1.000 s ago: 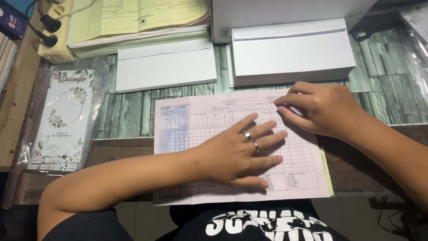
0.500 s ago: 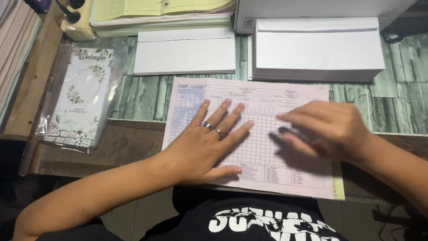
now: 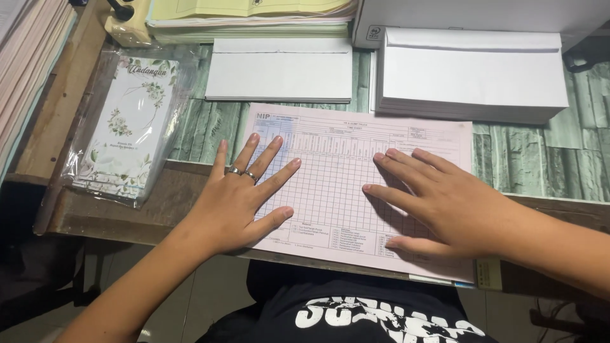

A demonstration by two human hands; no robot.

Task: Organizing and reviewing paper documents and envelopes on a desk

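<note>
A pink printed form (image 3: 343, 165) with a grid table lies flat on the desk, its near edge hanging a little over the desk's front. My left hand (image 3: 244, 194), with two rings on it, rests palm down on the form's left part, fingers spread. On the form's right part my right hand (image 3: 445, 206) also lies flat with fingers apart. Neither hand holds anything.
Behind the form sit a thin stack of white envelopes (image 3: 279, 70) and a thicker stack (image 3: 470, 76). A plastic-wrapped pack of floral cards (image 3: 127, 133) lies at the left. Yellow paper stacks (image 3: 254, 16) and a white box (image 3: 483, 13) line the back; a paper pile (image 3: 25, 70) runs along the far left.
Both hands have opened and flattened on the form; the right hand went from curled fingers at the upper right to a spread palm. The form now lies squarer and lower on the desk.
</note>
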